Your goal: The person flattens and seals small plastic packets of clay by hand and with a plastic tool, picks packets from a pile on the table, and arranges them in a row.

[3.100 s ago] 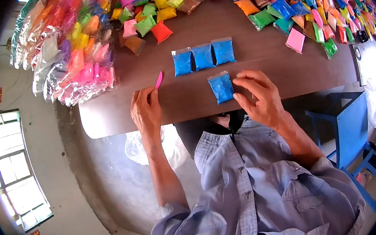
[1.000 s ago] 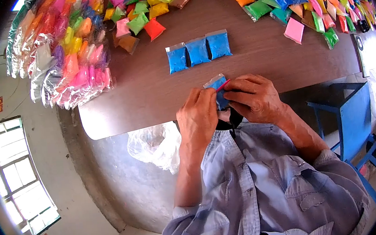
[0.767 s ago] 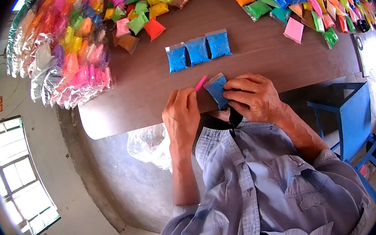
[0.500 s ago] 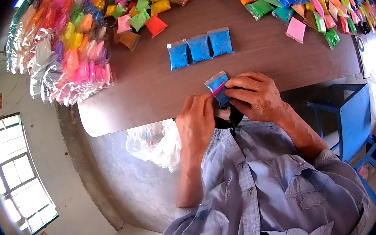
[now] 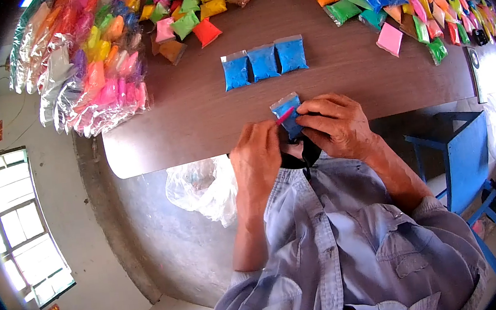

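Seemingly for steadiness, my right hand (image 5: 340, 126) pinches the blue sachet (image 5: 291, 127) while my left hand (image 5: 256, 153) grips the pink blade (image 5: 285, 115).

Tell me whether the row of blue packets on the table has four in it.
No; three blue packets lie side by side in it, while the right hand holds another blue packet apart from them.

Both bare hands (image 5: 256, 153) (image 5: 338, 126) close together

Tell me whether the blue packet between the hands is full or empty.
Mostly full: blue shows through the packet, up to a clear strip at its top. Whether that top is sealed, I cannot tell.
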